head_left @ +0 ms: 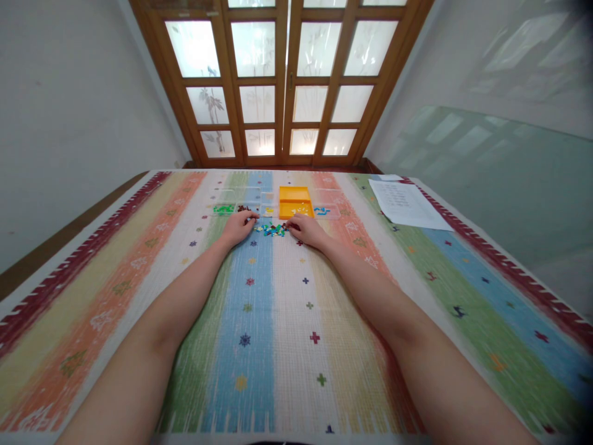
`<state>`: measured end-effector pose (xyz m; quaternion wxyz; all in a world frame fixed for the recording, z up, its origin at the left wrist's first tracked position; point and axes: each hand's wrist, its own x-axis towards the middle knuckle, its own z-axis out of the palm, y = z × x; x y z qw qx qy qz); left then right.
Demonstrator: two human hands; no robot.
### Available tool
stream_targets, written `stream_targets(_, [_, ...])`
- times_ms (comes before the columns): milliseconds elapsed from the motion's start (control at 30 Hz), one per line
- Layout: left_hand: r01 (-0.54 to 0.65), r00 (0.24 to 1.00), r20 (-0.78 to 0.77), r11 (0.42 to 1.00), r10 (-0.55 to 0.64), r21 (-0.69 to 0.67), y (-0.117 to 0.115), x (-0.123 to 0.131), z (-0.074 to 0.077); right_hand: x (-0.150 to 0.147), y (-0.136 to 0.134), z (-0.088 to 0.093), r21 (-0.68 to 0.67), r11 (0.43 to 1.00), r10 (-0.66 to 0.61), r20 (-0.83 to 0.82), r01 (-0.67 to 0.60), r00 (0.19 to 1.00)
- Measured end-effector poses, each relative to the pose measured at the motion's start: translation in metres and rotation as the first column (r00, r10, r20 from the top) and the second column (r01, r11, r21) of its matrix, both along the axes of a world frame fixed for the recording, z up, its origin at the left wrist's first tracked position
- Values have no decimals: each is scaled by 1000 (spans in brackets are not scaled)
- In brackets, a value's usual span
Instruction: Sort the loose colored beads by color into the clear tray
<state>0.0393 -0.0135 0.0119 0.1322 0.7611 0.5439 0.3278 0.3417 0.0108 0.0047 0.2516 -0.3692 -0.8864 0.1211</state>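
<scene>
Pieces [272,230] of many colors sit in a small pile on the tabletop [250,402], between the left hand [238,227] and the right hand [307,230]. Fingers on both hands are bent beside the pile, but they look too tiny for me to tell if they pinch anything. The right hand hides some of the yellow box [293,193]. I can't read the paper [407,205]. Both arms [157,340] get cut off at the bottom. I see lots of open room between them.
</scene>
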Motion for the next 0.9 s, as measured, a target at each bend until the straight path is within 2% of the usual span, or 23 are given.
stream_targets(167, [4,1000,-9,1000,-4,9,1,-1,-2,-2,-3,2,4,1000,-24,-12,25,1000])
stream_targets(267, [5,1000,-9,1000,-5,16,2,-1,-4,-1,-2,2,-30,996,-90,-144,87,986])
stream_targets(433, [19,1000,-13,1000,-19,9,3,-2,-5,3,3,1,-88,969,-247,-365,231,898])
stream_targets(633, [64,995,-71,998,-63,16,4,-2,-7,12,13,0,-78,924,-369,-441,374,818])
stream_targets(767, [71,993,-93,997,-70,11,4,-2,-8,16,17,0,-50,926,-352,-470,374,810])
stream_targets(900, [70,993,-94,998,-69,2,4,-1,-7,11,10,1,-8,966,-240,-402,259,884])
